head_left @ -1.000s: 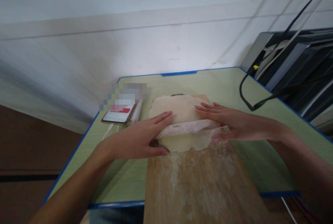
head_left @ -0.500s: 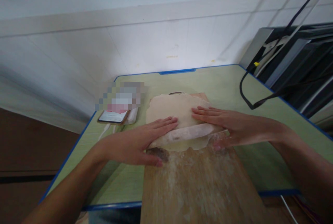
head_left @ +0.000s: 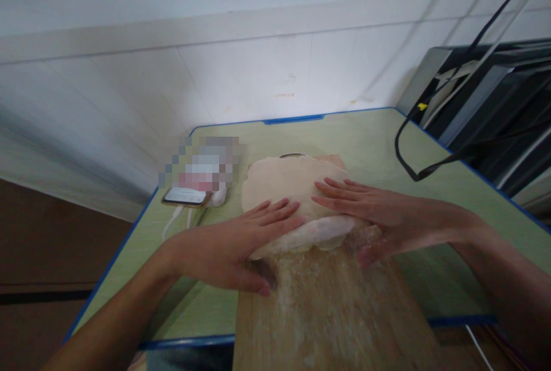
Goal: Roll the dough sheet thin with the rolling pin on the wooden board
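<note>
From my remote seat, L hand (head_left: 232,246) and R hand (head_left: 376,213) both lie open, fingers flat over the floury roll (head_left: 325,232) and dough sheet (head_left: 279,178), mid-frame on the wooden board (head_left: 327,313). Uneven palm pressure could skew the roll & crease or tear the dough (can't tell if there's a pin inside). Phone (head_left: 185,196) w/ white cable (head_left: 171,221), left of centre, is a snag risk nr L hand; black cord (head_left: 430,171), frame right, is well apart.

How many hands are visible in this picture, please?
2: the left hand lies over the left part of the dough sheet, the right hand over its right part. No other hand shows.
</note>
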{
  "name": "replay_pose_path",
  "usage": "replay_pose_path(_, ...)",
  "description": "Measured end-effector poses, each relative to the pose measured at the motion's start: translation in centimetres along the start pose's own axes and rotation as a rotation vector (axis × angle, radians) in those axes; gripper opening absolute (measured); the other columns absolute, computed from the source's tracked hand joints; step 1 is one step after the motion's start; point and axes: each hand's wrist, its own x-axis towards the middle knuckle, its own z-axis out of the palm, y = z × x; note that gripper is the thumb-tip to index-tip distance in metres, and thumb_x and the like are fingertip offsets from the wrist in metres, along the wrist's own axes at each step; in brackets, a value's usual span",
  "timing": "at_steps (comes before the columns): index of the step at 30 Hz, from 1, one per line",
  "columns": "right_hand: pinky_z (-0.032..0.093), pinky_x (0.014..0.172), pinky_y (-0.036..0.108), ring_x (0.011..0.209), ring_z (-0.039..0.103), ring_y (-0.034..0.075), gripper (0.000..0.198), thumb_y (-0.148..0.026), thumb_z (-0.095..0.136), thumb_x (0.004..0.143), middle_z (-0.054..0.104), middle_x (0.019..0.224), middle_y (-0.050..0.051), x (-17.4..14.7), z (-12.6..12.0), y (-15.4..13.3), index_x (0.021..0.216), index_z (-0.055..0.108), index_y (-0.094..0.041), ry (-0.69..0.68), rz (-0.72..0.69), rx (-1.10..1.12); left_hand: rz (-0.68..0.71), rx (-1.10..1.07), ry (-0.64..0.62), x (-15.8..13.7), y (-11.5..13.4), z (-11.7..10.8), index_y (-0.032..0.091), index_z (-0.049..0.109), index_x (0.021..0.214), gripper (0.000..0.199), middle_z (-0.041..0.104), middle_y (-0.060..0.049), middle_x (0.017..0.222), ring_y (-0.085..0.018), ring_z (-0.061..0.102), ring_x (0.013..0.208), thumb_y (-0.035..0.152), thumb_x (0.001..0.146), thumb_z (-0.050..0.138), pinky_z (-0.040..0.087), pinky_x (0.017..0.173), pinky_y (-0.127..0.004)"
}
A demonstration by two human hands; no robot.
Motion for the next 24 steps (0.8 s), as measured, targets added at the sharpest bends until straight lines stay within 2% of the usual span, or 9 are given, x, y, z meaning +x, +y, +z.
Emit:
replay_pose_path(5, 0.006, 0.111, 0.054, 0.140, -0.003, 0.031, 0.102, -0.071, 0.056, 0.071, 0.001, 0.154, 0.014, 0.1, -0.1, -0.5, 0.147, 0.013, -0.018, -0.059, 0.010, 0.002, 0.017, 0.011, -0.057, 0.1, 0.2, -0.1, 0.024, 0.009, 0.148, 0.089, -0.004, -0.007, 0.155, -0.026, -0.008, 0.142, 0.057, 0.081, 0.058, 0.001, 0.114, -0.050)
replay_pose_path(10, 0.007, 0.111, 0.053, 0.140, -0.003, 0.031, 0.101, -0.071, 0.055, 0.072, 0.000, 0.155, 0.014, 0.2, 0.2, -0.7, 0.147, 0.014, -0.017, -0.057, 0.003, -0.019, 0.019, 0.020, -0.046, 0.2, 0.2, 0.1, 0.023, 0.011, 0.148, 0.085, -0.002, -0.007, 0.155, -0.025, -0.009, 0.142, 0.056, 0.084, 0.055, -0.002, 0.114, -0.049)
replay_pose_path(14, 0.008, 0.112, 0.054, 0.140, -0.002, 0.030, 0.092, -0.069, 0.046, 0.079, 0.004, 0.154, 0.015, 0.3, 0.5, -0.2, 0.148, 0.017, -0.015, 0.065, 0.020, -0.078, -0.006, 0.036, 0.034, 0.2, -0.1, 0.4, 0.022, 0.015, 0.148, 0.072, 0.007, -0.005, 0.156, -0.020, 0.003, 0.144, 0.049, 0.090, 0.049, 0.006, 0.116, -0.042)
replay_pose_path(17, 0.007, 0.112, 0.054, 0.141, 0.000, 0.028, 0.082, -0.067, 0.039, 0.084, 0.009, 0.155, 0.014, 0.4, 0.7, 0.5, 0.147, 0.022, -0.016, 0.221, 0.033, -0.138, -0.068, 0.089, 0.163, 0.3, -0.7, 0.5, 0.021, 0.026, 0.146, 0.063, 0.013, -0.006, 0.156, -0.019, 0.014, 0.143, 0.048, 0.093, 0.045, 0.016, 0.115, -0.036)
replay_pose_path(20, 0.007, 0.113, 0.053, 0.141, 0.006, 0.024, 0.065, -0.058, 0.028, 0.093, 0.017, 0.154, 0.010, 0.7, 0.8, 1.0, 0.147, 0.025, -0.021, 0.378, 0.118, -0.189, -0.159, 0.164, 0.309, 0.5, -1.3, 0.6, 0.018, 0.034, 0.142, 0.056, 0.022, -0.008, 0.154, -0.020, 0.021, 0.141, 0.048, 0.095, 0.037, 0.019, 0.114, -0.036)
replay_pose_path(22, 0.009, 0.114, 0.052, 0.141, 0.009, 0.023, 0.061, -0.054, 0.024, 0.095, 0.020, 0.154, 0.008, 0.8, 0.9, 1.2, 0.147, 0.024, -0.023, 0.420, 0.175, -0.176, -0.200, 0.205, 0.371, 0.6, -1.7, 0.8, 0.017, 0.037, 0.140, 0.054, 0.026, -0.009, 0.153, -0.020, 0.023, 0.140, 0.048, 0.097, 0.031, 0.019, 0.114, -0.036)
replay_pose_path(24, 0.010, 0.114, 0.052, 0.142, 0.008, 0.022, 0.060, -0.054, 0.023, 0.095, 0.019, 0.154, 0.007, 0.9, 0.9, 1.2, 0.148, 0.021, -0.024, 0.407, 0.193, -0.133, -0.225, 0.220, 0.372, 0.6, -1.8, 0.8, 0.017, 0.036, 0.141, 0.054, 0.026, -0.010, 0.153, -0.021, 0.022, 0.141, 0.047, 0.098, 0.027, 0.019, 0.114, -0.037)
